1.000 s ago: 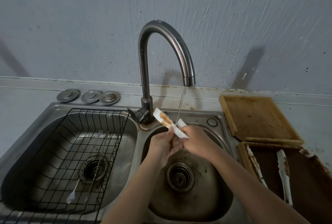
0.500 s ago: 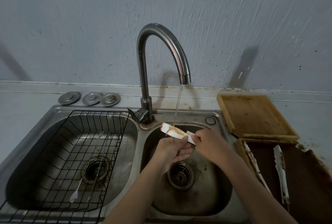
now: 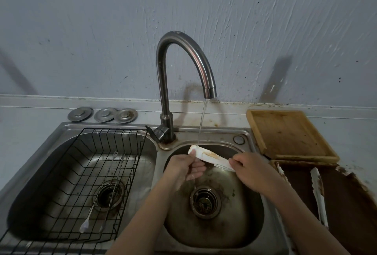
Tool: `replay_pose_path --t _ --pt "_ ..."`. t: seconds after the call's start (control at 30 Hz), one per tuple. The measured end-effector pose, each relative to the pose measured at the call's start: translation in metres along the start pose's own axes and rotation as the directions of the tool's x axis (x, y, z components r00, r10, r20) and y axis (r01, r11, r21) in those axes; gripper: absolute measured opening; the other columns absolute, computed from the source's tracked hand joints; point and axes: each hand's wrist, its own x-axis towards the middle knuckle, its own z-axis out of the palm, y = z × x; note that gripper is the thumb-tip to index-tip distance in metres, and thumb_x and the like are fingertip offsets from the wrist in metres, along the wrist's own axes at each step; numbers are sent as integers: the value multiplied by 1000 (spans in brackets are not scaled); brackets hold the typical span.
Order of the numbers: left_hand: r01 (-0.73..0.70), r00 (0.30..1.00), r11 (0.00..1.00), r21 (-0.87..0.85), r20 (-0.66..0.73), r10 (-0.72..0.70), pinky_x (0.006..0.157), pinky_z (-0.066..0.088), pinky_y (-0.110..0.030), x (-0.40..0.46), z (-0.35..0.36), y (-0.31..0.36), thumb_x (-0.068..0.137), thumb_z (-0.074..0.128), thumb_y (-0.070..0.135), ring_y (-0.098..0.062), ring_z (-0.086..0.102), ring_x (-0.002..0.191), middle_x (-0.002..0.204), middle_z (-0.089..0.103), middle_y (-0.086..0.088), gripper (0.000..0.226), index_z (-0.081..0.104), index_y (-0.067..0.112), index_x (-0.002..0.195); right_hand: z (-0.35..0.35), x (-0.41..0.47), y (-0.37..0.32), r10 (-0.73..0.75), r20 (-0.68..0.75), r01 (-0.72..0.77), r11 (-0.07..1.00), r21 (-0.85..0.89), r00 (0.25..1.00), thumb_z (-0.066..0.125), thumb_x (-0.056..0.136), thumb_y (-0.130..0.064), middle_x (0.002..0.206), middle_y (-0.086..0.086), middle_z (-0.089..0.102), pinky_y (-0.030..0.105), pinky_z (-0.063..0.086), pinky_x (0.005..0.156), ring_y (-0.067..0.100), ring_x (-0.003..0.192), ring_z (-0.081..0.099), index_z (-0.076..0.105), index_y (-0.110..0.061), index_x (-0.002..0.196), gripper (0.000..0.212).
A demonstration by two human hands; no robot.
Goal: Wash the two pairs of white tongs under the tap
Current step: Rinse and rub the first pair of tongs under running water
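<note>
Stained white tongs point(image 3: 210, 156) over right basin point(image 3: 253, 234), under tap point(image 3: 183, 66) stream. Left hand point(image 3: 183, 168) grips one end, right hand point(image 3: 252, 170) the other. Second tongs point(image 3: 318, 193) in dark tray point(image 3: 346, 214). Left basin: wire rack point(image 3: 98, 173), skewers point(image 3: 106, 189).

both hands grip stained white tongs point(image 3: 208, 155) over right basin – left hand point(image 3: 184, 168), right hand point(image 3: 250, 170) – tap point(image 3: 183, 66) stream hitting tip.

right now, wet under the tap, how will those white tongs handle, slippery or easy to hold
The white tongs are probably slippery: the water stream hits them and a brown greasy-looking streak remains. They look thin and light, likely plastic, so somewhat springy. Both the left hand and right hand hold them, which should steady them.
</note>
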Motion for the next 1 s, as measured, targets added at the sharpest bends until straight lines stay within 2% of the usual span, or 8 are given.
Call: replay_pose_path --t 0.1,0.3,0.43,0.57,0.67,0.73,0.83,1.0 --pt "25 1000 999 -21 18 -25 51 51 -19 -2 -5 6 98 42 29 -11 58 57 69 54 -7 35 53 5 75 -3 -4 2 -28 -8 28 1000 -9 1000 43 96 -32 54 -3 47 22 33 51 8 50 44 48 -22 58 39" --pt "32 999 987 159 17 -35 59 58 -23 -6 -4 -3 91 56 31 -14 68 64 74 68 -9 30 62 3 82 -1 -6 -1 -90 1 89 988 -129 996 40 96 -34 60 -5 52 23 40 56 6 57 50 54 -26 67 33" --pt "-23 996 978 207 -78 40 42 50 -20 -4 -10 5 96 44 36 -11 61 44 63 63 -10 43 55 5 68 -6 -7 3 -94 -16 91 987 -130 995 40 96 -34 66 -1 59 28 46 62 9 62 55 60 -21 75 31" --pt "-85 987 921 380 -98 131 45 49 -22 -5 -13 8 95 47 37 -13 59 48 65 64 -9 41 57 6 70 -9 -7 3 -114 -31 107 978 -178 993 39 96 -36 72 -2 63 32 52 67 9 66 59 62 -22 83 30" --pt "-239 908 712 660 -109 405 63 46 -19 -4 -9 2 87 61 33 -8 56 72 84 62 4 17 60 16 91 -8 -5 -2 -129 -58 113 968 -222 990 37 96 -37 70 -3 61 32 53 66 9 64 57 62 -23 84 31" --pt "-368 815 568 737 -39 578 83 43 -16 -5 -8 0 85 66 26 -3 54 97 105 59 13 30 59 24 114 -7 -3 -4 -129 -76 107 965 -239 989 36 96 -38 66 -4 59 31 51 63 9 62 56 60 -23 81 32" --pt "-519 682 422 743 62 729 114 26 -26 -5 -1 -4 88 61 23 -6 36 134 137 52 7 41 56 18 129 -4 0 -9 -125 -125 96 971 -219 984 37 96 -38 62 -4 56 28 47 57 8 58 54 56 -25 74 32" --pt "-505 682 269 820 188 707 117 -9 -25 -18 18 -32 99 30 32 -1 -22 141 154 -14 13 60 -4 23 147 2 7 -25 -124 -215 70 967 -245 969 36 96 -38 57 -7 46 23 37 49 6 53 46 44 -28 65 33"
